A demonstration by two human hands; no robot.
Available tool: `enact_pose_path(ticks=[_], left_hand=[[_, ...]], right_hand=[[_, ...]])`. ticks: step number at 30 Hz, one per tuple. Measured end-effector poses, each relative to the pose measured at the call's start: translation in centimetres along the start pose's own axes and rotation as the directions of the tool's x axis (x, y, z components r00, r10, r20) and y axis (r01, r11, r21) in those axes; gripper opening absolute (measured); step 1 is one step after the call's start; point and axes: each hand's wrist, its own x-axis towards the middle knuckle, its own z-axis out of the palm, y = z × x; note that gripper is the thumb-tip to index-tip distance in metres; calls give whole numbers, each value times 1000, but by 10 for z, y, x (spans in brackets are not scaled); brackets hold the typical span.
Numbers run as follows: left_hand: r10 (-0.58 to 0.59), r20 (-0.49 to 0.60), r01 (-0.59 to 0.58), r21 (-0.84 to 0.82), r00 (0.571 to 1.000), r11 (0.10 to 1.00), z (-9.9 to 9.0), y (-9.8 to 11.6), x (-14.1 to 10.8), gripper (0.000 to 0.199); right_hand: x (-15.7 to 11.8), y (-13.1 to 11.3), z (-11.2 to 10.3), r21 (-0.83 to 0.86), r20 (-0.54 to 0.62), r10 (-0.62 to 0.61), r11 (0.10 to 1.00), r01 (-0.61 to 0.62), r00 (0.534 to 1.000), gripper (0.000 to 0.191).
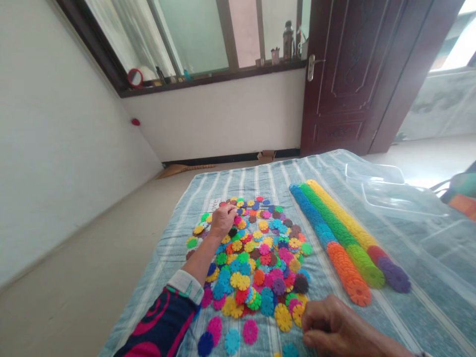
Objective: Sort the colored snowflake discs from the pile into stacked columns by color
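Observation:
A loose pile of colourful notched plastic discs (243, 282) is spread over the striped cloth (156, 277). My left hand (223, 220) reaches over the far left part of the pile with its fingertips pinched together; whatever lies between them is too small or hidden to make out. Close to the front right edge of the pile, my right hand (330, 325) is curled closed beside a yellow disc (283, 317). Its fingers hide anything inside. To the right lie three long overlapping rows: blue discs (310, 210) running into orange, green discs (330, 218), and yellow discs (340, 218) ending in red and purple.
Clear plastic containers (403, 199) rest on the cloth at the far right. Beyond the cloth are a dark red door (340, 79), a small cardboard box (266, 156) and a broom (174, 171) on the floor. A window sill (223, 75) holds a thermos (288, 42) and a round mirror (135, 78).

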Motion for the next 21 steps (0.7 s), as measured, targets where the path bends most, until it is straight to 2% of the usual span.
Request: enact_pose_path(ticks=[4,7,9,11,13,16,19,21], left_hand=[[-5,-60,5,4,998,1000,0,-2,3,24],[37,-80,-36,15,996,999,-1,4,-1,22],[91,-46,-91,6,995,996,1,13,-8,20],[188,42,-187,-35,981,982,7,25,-18,18],[341,155,-327,-104,927,939,16,40,-28,18],[525,271,-494,-181,807,851,33,60,-39,22],[555,362,-541,-149,749,828,43,73,-38,26],[506,417,-531,-65,755,845,43,75,-32,27]], right_hand=[[-1,0,0,7,0,-1,1000,1,1000,6],[-1,-1,0,2,-1,7,1000,-7,1000,6],[-1,-4,-1,1,-5,14,1000,-14,1000,6],[0,-7,-1,13,-7,23,1000,-22,1000,6],[0,-9,-1,34,-13,31,999,-31,999,5],[-1,-10,-1,46,-23,33,998,-31,999,5],[-2,-10,-1,36,-29,29,999,-27,999,4],[-3,-9,-1,35,-30,26,999,-25,999,4]])
